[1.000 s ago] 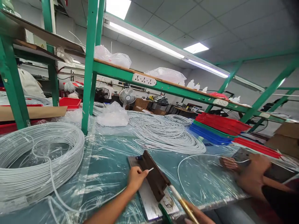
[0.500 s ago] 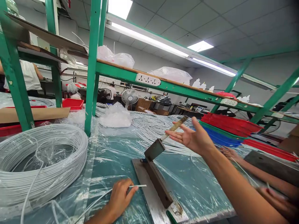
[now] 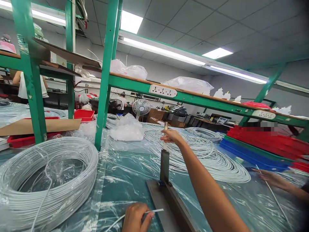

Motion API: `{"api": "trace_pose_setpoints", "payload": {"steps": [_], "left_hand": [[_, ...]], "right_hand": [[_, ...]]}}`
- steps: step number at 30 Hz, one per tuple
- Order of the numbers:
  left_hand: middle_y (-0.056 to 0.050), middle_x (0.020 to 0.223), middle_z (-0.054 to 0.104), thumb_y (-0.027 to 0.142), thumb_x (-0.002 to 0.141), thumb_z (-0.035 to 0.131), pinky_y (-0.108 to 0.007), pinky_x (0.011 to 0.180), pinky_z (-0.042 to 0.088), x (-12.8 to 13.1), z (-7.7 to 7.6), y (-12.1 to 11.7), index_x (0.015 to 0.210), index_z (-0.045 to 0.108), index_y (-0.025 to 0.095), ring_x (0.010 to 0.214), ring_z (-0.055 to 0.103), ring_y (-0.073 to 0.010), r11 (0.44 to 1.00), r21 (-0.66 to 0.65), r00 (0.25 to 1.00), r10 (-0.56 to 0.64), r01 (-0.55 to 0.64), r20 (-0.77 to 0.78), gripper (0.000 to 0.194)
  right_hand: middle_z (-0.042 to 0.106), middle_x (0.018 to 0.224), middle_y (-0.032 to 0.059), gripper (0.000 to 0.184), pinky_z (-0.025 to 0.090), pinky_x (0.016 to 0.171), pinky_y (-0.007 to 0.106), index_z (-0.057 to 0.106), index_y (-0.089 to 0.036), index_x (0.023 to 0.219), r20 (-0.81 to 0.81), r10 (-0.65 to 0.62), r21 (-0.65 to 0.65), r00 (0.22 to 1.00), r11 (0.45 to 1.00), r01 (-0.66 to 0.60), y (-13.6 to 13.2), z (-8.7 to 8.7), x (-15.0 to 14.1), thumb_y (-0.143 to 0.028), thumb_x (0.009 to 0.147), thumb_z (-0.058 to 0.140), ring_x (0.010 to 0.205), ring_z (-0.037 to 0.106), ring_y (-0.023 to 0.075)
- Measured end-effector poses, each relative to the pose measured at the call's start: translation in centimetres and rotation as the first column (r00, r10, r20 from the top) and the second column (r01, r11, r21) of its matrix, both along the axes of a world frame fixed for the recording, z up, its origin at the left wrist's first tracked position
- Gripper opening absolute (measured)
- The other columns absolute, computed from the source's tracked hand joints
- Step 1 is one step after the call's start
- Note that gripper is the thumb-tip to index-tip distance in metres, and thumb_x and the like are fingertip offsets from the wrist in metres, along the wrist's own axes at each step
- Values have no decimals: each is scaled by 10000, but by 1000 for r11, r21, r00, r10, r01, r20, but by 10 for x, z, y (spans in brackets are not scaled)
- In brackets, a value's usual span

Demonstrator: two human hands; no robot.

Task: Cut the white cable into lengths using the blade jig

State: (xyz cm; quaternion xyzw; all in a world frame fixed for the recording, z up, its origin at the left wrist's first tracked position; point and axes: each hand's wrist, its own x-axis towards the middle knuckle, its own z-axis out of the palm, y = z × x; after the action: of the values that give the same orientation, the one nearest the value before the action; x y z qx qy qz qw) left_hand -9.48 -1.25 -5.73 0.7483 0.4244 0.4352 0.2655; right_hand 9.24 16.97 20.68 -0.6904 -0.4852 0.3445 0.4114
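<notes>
My left hand [image 3: 136,217] pinches a white cable [image 3: 158,210] between thumb and finger at the bottom centre. The cable's short free end points right, over the edge of a metal base plate [image 3: 154,195]. This plate belongs to a bench lever cutter, whose flat steel arm [image 3: 164,166] stands nearly upright. My right hand [image 3: 172,136] is closed round the lever handle [image 3: 165,146] at the top of that arm. Part of the handle is hidden behind the fingers.
A thick coil of white cable [image 3: 79,196] lies on the left. More loose coils [image 3: 212,158] spread behind the cutter. Red trays [image 3: 260,138] are stacked over blue ones on the right. A co-worker's hand [image 3: 270,178] holds a cable nearby. A green post [image 3: 105,80] rises left of centre.
My right hand has gone from open fingers beside the handle to a grip on it. The lever has swung from leaning right to nearly upright. My left hand still holds the cable.
</notes>
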Motion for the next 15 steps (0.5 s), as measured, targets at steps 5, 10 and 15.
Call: {"api": "trace_pose_setpoints", "payload": {"steps": [5,10,15], "left_hand": [[-12,550,482,592,870,298,-263,541,229,3,-2,4,607,540,190,542,424,-141,998,-68,997,-12,17,73,538],[20,556,401,678,839,246,-250,542,222,-6,18,1,589,446,177,561,378,-121,978,-198,982,-20,58,188,595],[26,576,391,726,775,366,-218,549,291,-13,46,1,614,477,174,583,372,-115,962,-273,804,146,21,576,586]], "right_hand": [[601,832,26,233,487,541,231,538,-114,1047,48,60,28,997,998,-61,13,-21,-6,-264,870,557,639,578,107],[634,830,14,503,457,608,219,419,-177,1227,93,124,225,988,964,-142,-23,-32,-17,-195,765,617,702,596,129],[664,772,59,309,462,619,256,610,-132,975,107,443,138,890,880,-455,-125,-42,-17,-367,777,579,656,621,157]]}}
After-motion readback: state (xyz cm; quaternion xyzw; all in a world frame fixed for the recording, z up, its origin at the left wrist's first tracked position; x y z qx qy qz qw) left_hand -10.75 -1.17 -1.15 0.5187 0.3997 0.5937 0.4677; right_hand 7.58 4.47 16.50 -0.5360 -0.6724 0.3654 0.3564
